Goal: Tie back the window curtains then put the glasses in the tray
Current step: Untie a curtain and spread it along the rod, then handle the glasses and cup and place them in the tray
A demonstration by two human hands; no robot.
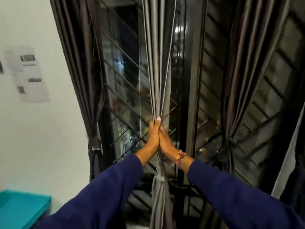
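A grey curtain (pixel 158 71) hangs gathered into a narrow bundle in the middle of the dark window. My left hand (pixel 153 134) and my right hand (pixel 165 139) close around the bundle from both sides, palms nearly meeting, with a thumb laid up along the folds. Below my hands the fabric is cinched by a grey tie (pixel 159 176). A darker curtain on the left (pixel 85 76) and another on the right (pixel 237 90) hang tied back at their waists. A teal tray (pixel 21 210) sits at the bottom left corner. No glasses are in view.
The window has a black metal grille (pixel 125 90) behind the glass. A white wall (pixel 41 138) with blurred paper sheets (pixel 28 73) lies to the left. A pale strip of fabric (pixel 290 156) hangs at the far right.
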